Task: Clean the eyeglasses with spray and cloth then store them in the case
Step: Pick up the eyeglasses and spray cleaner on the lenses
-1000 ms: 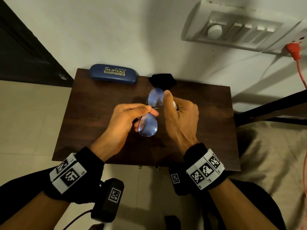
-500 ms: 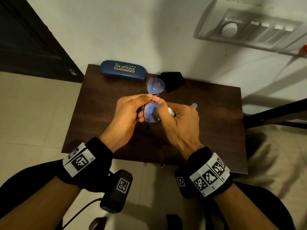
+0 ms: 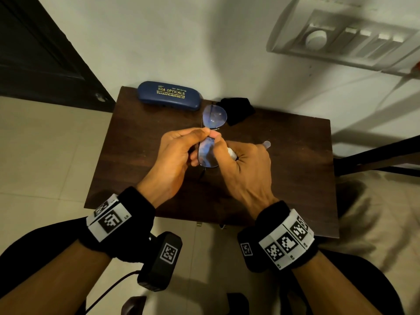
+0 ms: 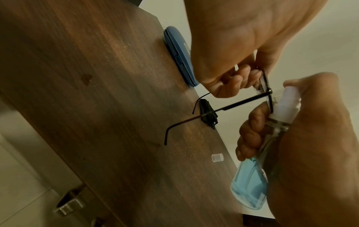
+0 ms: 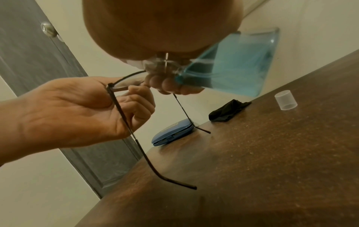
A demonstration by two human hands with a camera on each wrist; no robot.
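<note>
The left hand [image 3: 175,155] pinches the eyeglasses [image 3: 211,137] at the bridge above the tabletop [image 3: 136,160] middle; the right hand [image 3: 245,164] grips the spray bottle [image 4: 250,181] just beside the near lens; case [image 3: 169,95] and cloth [image 3: 237,110] lie along the far edge

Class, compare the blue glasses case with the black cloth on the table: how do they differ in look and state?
The glasses case is blue, rigid and smooth with gold lettering; the black cloth is plain, soft and crumpled. The glasses case lies shut at the table's far left edge; the black cloth sits bunched to its right. Both rest untouched on the wooden table.
</note>
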